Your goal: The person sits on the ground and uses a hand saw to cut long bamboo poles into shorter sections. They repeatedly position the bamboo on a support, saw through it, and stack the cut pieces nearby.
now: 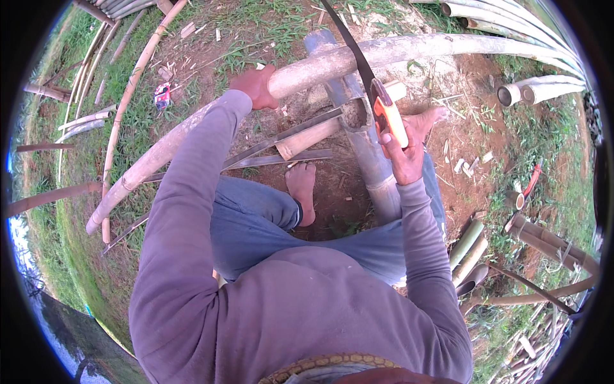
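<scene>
- Crossing the upper middle of the frame, a long pale bamboo pole [313,72] is gripped on its near side by the left hand [257,86]; a saw [366,70] is held by its orange handle [396,121] in the right hand [407,144].
- The dark blade is seen lying across the pole at upper centre — whether its teeth bite cannot be told.
- The curved pole might be rolled or shifted over the thick grey bamboo log [371,153] if it is only lightly pinned.
- Were the blade to skip, the left hand or the bare right foot [427,121], near the handle, could be cut.
- Split slats [310,137] clutter the centre — near the left foot [302,192], where they could be tripped over.
- More poles [527,22] are stacked at upper right; a red packet [162,96] is seen at upper left.
</scene>
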The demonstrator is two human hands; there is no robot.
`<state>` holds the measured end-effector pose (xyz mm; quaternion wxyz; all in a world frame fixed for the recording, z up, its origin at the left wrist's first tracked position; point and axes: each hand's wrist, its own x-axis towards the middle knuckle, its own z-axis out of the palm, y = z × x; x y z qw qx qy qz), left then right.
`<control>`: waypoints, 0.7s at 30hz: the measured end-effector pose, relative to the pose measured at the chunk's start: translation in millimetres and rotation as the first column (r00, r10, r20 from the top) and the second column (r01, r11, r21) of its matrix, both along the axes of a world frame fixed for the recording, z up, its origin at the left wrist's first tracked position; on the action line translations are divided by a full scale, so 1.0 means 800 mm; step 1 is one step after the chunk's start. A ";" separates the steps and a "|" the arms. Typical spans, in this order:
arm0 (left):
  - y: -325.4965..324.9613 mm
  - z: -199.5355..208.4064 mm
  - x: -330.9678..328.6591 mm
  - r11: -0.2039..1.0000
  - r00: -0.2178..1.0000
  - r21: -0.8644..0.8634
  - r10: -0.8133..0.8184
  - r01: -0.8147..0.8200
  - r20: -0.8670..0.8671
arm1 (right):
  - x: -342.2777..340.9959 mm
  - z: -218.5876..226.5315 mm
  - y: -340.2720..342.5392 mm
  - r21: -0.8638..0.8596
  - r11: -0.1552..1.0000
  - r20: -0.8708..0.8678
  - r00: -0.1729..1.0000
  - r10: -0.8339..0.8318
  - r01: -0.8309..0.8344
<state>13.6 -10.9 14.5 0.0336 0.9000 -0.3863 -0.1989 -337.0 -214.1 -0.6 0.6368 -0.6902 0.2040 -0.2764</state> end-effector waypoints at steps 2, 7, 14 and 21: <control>0.001 0.002 0.005 1.000 1.000 -0.021 0.013 -0.013 0.001 | 0.018 0.002 -0.006 0.015 1.000 0.074 0.997 0.012 -0.013; -0.004 -0.012 -0.005 1.000 0.950 -0.030 -0.001 0.011 0.312 | 0.067 0.009 -0.011 -0.113 0.991 -0.033 0.997 -0.074 0.070; -0.035 0.002 -0.008 0.996 0.970 0.054 0.052 -0.067 0.239 | 0.073 -0.004 0.008 -0.131 0.975 0.004 0.984 -0.181 0.180; -0.001 -0.042 -0.039 0.997 0.916 -0.003 0.068 -0.073 0.395 | 0.037 0.026 0.024 -0.181 0.975 -0.135 0.978 -0.156 0.131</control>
